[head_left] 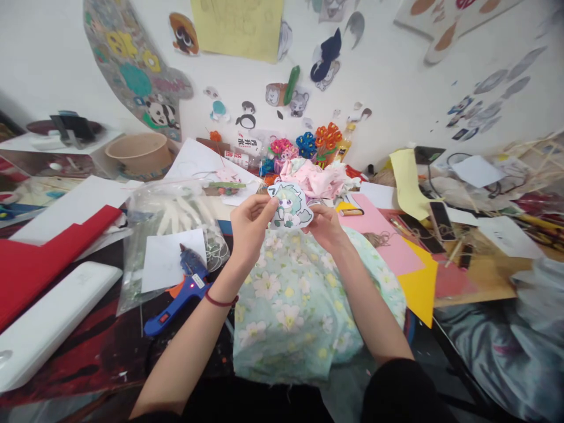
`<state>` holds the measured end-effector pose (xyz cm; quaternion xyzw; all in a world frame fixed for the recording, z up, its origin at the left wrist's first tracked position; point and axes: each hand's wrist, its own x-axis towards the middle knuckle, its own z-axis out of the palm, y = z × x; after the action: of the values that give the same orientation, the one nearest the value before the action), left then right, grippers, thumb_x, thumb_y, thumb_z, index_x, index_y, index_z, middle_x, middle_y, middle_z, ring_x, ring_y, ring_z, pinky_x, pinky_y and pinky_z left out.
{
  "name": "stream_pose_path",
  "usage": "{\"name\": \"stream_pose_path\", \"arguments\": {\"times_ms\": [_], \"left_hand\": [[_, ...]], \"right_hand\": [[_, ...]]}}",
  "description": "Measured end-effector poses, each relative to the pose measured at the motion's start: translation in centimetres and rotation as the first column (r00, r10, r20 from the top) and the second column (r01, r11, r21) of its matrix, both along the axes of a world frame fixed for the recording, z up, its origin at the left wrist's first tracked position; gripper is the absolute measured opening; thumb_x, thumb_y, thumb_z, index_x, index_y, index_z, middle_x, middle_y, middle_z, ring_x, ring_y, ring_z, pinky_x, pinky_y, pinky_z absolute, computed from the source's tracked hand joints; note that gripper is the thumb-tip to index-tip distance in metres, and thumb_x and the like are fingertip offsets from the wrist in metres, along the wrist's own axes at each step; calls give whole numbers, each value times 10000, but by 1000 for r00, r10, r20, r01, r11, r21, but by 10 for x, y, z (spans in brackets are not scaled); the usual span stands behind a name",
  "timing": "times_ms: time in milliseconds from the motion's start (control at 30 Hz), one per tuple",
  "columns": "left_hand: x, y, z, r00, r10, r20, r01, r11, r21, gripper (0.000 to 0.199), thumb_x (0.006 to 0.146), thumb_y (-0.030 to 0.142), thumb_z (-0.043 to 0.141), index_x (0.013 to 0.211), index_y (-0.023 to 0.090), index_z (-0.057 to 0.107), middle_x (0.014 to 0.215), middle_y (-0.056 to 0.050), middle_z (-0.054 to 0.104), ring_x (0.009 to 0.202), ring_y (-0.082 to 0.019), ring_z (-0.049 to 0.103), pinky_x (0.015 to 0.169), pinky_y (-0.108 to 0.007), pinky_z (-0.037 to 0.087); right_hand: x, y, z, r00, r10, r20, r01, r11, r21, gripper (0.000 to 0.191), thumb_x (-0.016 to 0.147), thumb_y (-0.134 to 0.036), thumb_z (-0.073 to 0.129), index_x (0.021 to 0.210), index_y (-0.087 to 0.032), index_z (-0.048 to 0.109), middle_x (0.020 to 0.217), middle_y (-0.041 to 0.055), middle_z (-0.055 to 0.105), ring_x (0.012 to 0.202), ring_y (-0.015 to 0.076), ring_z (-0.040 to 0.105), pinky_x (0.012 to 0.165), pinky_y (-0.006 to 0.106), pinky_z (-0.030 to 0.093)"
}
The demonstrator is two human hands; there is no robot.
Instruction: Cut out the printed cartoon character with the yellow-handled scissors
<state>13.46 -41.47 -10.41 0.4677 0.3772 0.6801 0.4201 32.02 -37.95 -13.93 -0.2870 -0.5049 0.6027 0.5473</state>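
Note:
Between my two hands is a paper cutout (289, 207) of a cartoon figure with pale green hair. My left hand (254, 222) pinches its left edge between thumb and fingers. At its lower right edge, my right hand (326, 228) grips it with closed fingers. Below the cutout spreads a pale green floral cloth (288, 311), which drapes over the table's front edge. A blue hot glue gun (187, 294) lies left of the cloth, its nozzle over a white sheet of paper (165, 258).
A white elongated device (59, 320) and red sheets (53, 258) lie at the left. Pink paper (374, 223) and yellow paper (420, 276) lie right of the cloth. Behind are a crumpled pink cloth (315, 178) and orange craft flowers (328, 138). A phone (442, 221) sits at the right.

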Motion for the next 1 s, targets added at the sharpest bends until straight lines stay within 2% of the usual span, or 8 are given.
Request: {"name": "stream_pose_path", "arguments": {"times_ms": [267, 533, 767, 1000], "left_hand": [[-1, 1, -3, 1000, 17, -24, -16, 999, 39, 217, 769, 387, 794, 782, 191, 702, 720, -2, 681, 607, -82, 568, 588, -227, 466], [-1, 3, -8, 994, 19, -106, -13, 998, 58, 229, 780, 401, 781, 806, 187, 705, 750, -13, 702, 610, -82, 571, 567, -218, 463], [-2, 3, -8, 978, 54, -202, -41, 997, 67, 224, 796, 399, 765, 820, 182, 716, 768, -24, 721, 617, -84, 568, 549, -209, 442], [-3, 4, -9, 973, 39, -226, -25, 998, 63, 226, 808, 405, 756, 835, 185, 715, 769, -21, 724, 624, -86, 584, 579, -214, 467]], "right_hand": [[-4, 0, 0, 1000, -6, 8, 6, 1000, -13, 580, 531, -675, 855, 840, -210, 700, 607, -33, 648, 471, 119, 571, 461, 278, 455], [-6, -2, 3, 997, 27, 75, -27, 1000, 7, 524, 593, -646, 830, 754, -161, 716, 629, 2, 647, 518, 112, 557, 484, 283, 481], [-6, -2, 5, 995, -37, 95, 36, 999, 9, 436, 566, -552, 878, 715, -170, 726, 600, -4, 650, 524, 113, 568, 473, 272, 492], [-6, -3, 5, 994, -50, 101, 52, 998, -17, 382, 561, -485, 890, 704, -169, 730, 589, -5, 651, 514, 110, 577, 437, 254, 483]]}}
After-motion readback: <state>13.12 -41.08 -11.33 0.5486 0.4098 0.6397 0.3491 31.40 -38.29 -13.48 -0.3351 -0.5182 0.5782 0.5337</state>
